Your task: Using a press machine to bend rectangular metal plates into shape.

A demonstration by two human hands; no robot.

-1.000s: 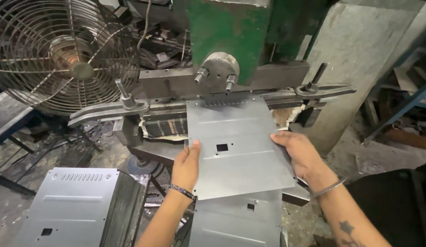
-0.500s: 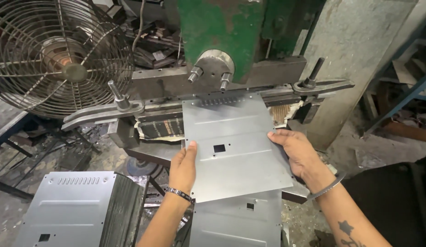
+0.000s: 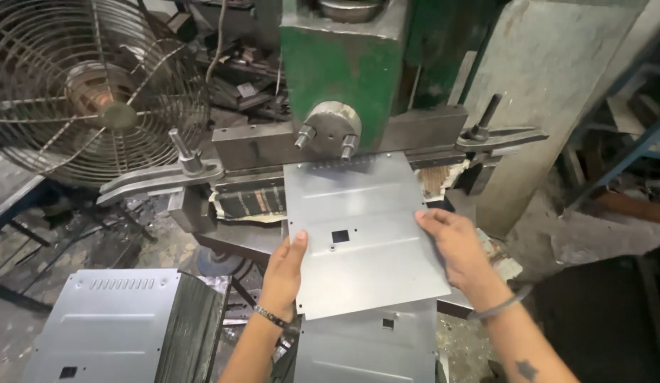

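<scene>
A flat grey metal sheet [image 3: 365, 234] with a small square hole and a row of slots along its far edge lies on the bed of a green press machine [image 3: 337, 78]. Its far edge sits under the press head. My left hand [image 3: 286, 273] grips the sheet's left edge, thumb on top. On the right edge, my right hand [image 3: 454, 248] holds the sheet with the fingers spread over it. A bracelet is on each wrist.
A stack of similar punched sheets [image 3: 103, 323] stands at the lower left, and another sheet [image 3: 365, 347] lies below the held one. A large wire-caged fan [image 3: 96, 85] is at the upper left. Clamp arms [image 3: 159, 181] flank the press bed. A concrete pillar [image 3: 550, 92] rises on the right.
The sheet has slid a little further under the press head, with both hands still on its edges. The camera view has shifted slightly.
</scene>
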